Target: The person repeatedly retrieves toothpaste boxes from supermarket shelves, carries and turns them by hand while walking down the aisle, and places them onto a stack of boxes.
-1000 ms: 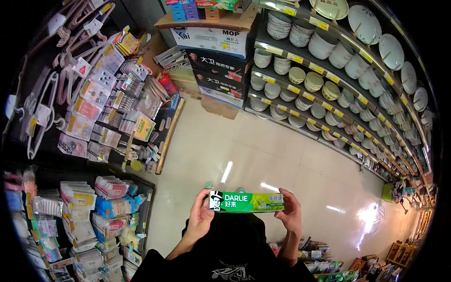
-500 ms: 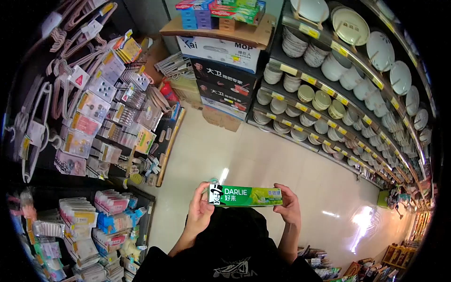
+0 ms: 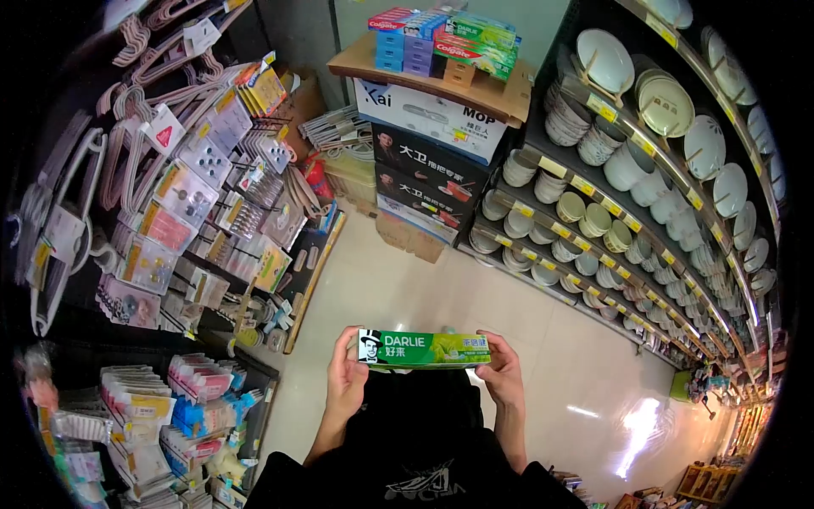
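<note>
A green Darlie toothpaste box [image 3: 424, 349] is held level in front of my body, its printed long side facing up toward me. My left hand [image 3: 346, 373] grips the end with the hat-and-face logo. At the opposite end, my right hand [image 3: 502, 370] has its thumb and fingers closed on the box. Farther ahead, stacked toothpaste boxes [image 3: 476, 44], Colgate and Darlie among them, lie on a flattened cardboard sheet [image 3: 360, 61] on top of piled mop cartons [image 3: 424, 161].
Shelves of bowls and plates [image 3: 595, 216] curve along the right. Hangers [image 3: 72, 229] and carded small goods [image 3: 182, 199] hang at the left, above packaged items [image 3: 140, 407] at lower left. A shiny tiled floor [image 3: 373, 271] lies between them.
The view has shifted, so the carton stack and shelves sit lower and farther right. The toothpaste box, still in both hands, has moved slightly left and up in the picture.
</note>
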Demonstrator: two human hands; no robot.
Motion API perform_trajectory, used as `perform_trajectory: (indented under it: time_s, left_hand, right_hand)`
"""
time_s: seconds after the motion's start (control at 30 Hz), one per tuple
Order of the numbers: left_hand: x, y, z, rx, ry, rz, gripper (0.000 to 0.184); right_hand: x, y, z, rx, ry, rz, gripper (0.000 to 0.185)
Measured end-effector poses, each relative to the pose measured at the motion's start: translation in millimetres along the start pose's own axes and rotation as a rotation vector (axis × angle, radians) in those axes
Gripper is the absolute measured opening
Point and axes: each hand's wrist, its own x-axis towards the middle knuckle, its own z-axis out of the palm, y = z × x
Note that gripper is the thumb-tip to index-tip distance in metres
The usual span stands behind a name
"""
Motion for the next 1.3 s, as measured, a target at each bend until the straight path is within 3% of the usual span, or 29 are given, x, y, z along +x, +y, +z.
perform_trajectory:
  time_s: [0.17,0.53,1.07,1.3]
  left_hand:
    - [7,-6,-14,-0.006,0.004,-0.021,0.060]
    - [12,-7,-28,0.015,0.133,-0.029,0.062]
    - [31,-19,-17,0.002,0.046,-0.088,0.062]
    - [38,-18,-13,0.003,0.044,-0.117,0.065]
  right_hand:
    - [20,-8,22,-0.049,0.034,0.043,0.073]
    - [48,-4,30,-0.044,-0.116,0.075,0.068]
    - [44,-10,17,-0.047,0.005,0.091,0.068]
    - [45,-6,6,-0.022,-0.057,0.068,0.066]
